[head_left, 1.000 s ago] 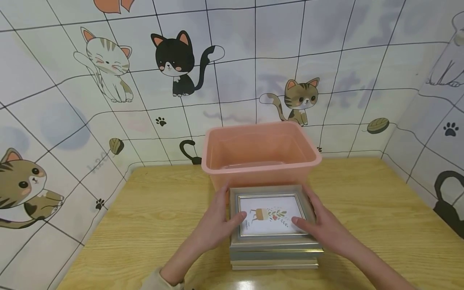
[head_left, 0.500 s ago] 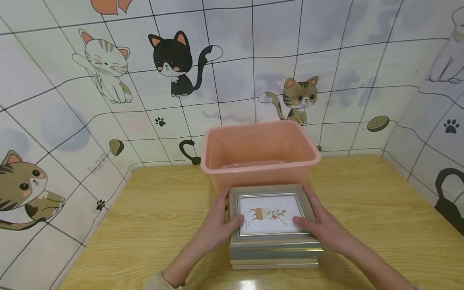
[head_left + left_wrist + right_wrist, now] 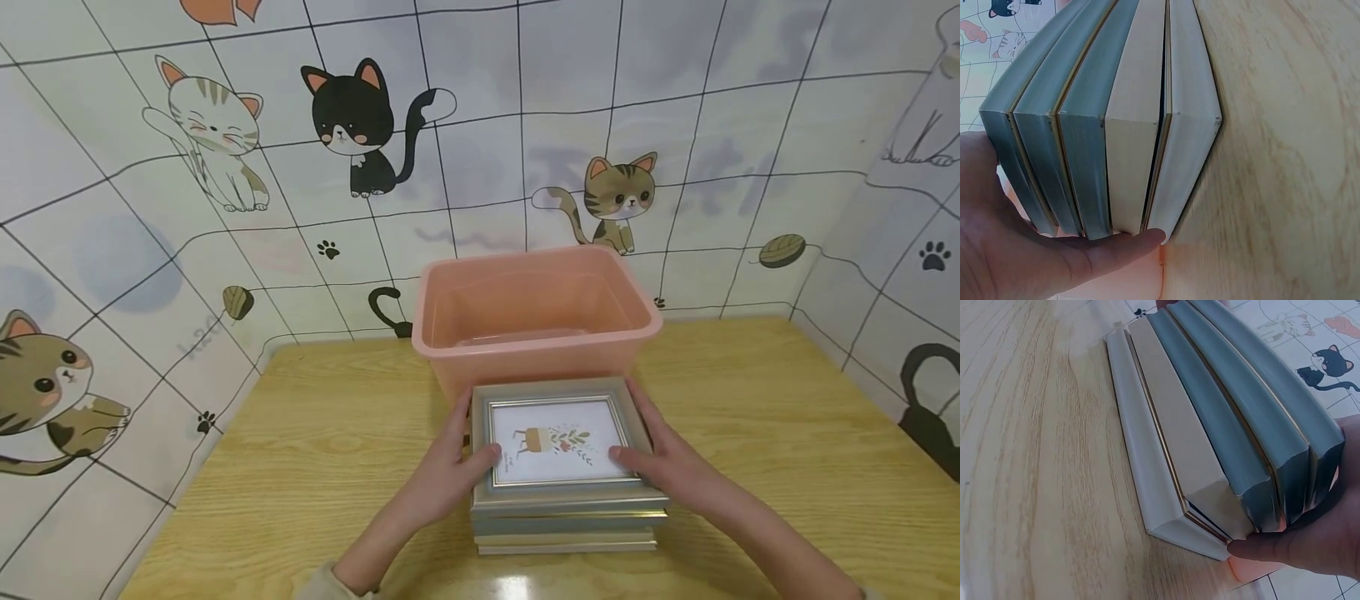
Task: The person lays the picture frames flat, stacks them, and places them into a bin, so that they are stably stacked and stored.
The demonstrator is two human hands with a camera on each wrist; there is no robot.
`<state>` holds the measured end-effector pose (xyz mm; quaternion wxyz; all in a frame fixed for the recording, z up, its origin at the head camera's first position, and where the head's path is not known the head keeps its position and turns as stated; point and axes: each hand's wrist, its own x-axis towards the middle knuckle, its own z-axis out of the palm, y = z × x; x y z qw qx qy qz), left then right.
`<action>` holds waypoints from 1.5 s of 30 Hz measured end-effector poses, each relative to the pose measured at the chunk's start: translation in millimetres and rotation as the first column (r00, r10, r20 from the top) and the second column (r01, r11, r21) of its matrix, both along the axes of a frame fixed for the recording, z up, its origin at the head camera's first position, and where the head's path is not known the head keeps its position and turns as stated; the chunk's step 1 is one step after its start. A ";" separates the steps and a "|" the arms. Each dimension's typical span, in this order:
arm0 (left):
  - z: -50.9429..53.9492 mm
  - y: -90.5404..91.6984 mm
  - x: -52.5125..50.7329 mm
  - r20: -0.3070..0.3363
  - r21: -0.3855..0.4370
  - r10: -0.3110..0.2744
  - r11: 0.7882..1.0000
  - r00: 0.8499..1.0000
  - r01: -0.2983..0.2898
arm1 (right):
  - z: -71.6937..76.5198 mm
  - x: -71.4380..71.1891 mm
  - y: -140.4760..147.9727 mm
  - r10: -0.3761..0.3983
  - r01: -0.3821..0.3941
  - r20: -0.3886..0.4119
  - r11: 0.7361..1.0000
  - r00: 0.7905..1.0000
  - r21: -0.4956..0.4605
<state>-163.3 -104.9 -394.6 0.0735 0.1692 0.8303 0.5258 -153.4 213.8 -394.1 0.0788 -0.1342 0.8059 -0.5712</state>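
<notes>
A stack of several picture frames [image 3: 566,525] stands on the table in the head view, lined up nearly flush. Greenish-grey frames lie on top of cream and white ones [image 3: 1129,162]. The top frame [image 3: 557,440] shows a print of a plant in a brown pot, turned sideways. My left hand [image 3: 442,483] grips the stack's left side, thumb on the top frame's border and fingers down the side. On the opposite side my right hand [image 3: 678,471] holds it likewise. In both wrist views a finger reaches down to the lowest frame.
Directly behind the stack is a pink plastic bin [image 3: 536,350], with nothing seen inside. Both sit on a wood-grain table [image 3: 337,433]. A wall covering [image 3: 487,150] with cartoon cats encloses the back and sides.
The view shifts slightly. Both hands keep their places on the stack, and the frames show no clear movement.
</notes>
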 end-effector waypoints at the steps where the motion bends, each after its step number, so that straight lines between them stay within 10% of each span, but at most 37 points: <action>1: -0.6 0.2 -0.2 0.002 0.003 0.000 1.000 1.000 0.000 | -0.2 -0.4 0.3 -0.001 0.001 0.005 1.000 1.000 -0.001; 18: 3.8 3.0 -1.9 0.052 0.060 -0.004 0.998 0.999 0.001 | -0.5 -4.1 3.8 0.053 -0.037 0.101 0.987 0.993 -0.158; 27: 3.5 -0.3 -1.9 0.247 0.193 -0.068 0.981 0.967 0.020 | 2.3 -3.6 4.7 0.068 -0.047 0.122 0.985 0.990 -0.166; 45: 0.6 -1.3 2.0 0.241 0.170 -0.045 0.986 0.969 0.004 | -4.2 -3.7 10.1 0.075 -0.057 0.114 0.987 0.991 -0.150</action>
